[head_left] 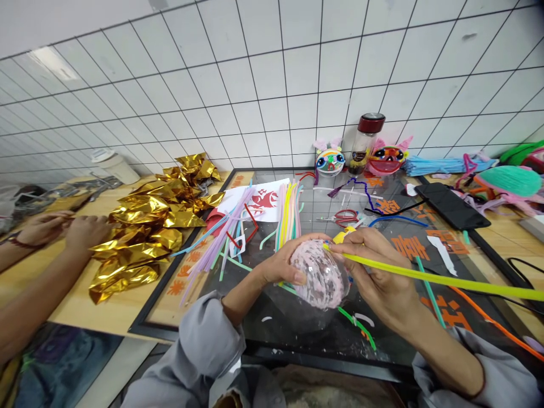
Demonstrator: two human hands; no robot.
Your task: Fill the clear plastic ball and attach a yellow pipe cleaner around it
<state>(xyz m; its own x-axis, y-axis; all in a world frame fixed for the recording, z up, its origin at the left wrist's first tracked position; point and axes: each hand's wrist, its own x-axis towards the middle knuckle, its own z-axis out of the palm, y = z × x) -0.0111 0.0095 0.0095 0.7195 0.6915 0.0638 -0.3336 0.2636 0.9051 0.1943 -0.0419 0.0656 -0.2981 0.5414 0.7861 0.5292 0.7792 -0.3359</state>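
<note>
My left hand [283, 265] is wrapped round the left side of a clear rounded shell [321, 275] streaked with pale pink, thumb on its front. At the shell's upper right, my right hand [378, 272] pinches a long yellow fuzzy strip [425, 274] near its end. That end touches the shell's top edge, and the rest runs off to the right edge of the view. Small yellow pieces [343, 233] show just behind my right fingers. Beneath the shell lies a dark framed board [276, 334].
Pastel strips [289, 212] and white paper [229, 198] lie behind; red-handled scissors [346, 216], a phone [453, 205], a bottle [361, 144] and decorated faces [330, 161] stand or lie farther back. Left are gold foil [144, 215] and another person's hands [87, 229].
</note>
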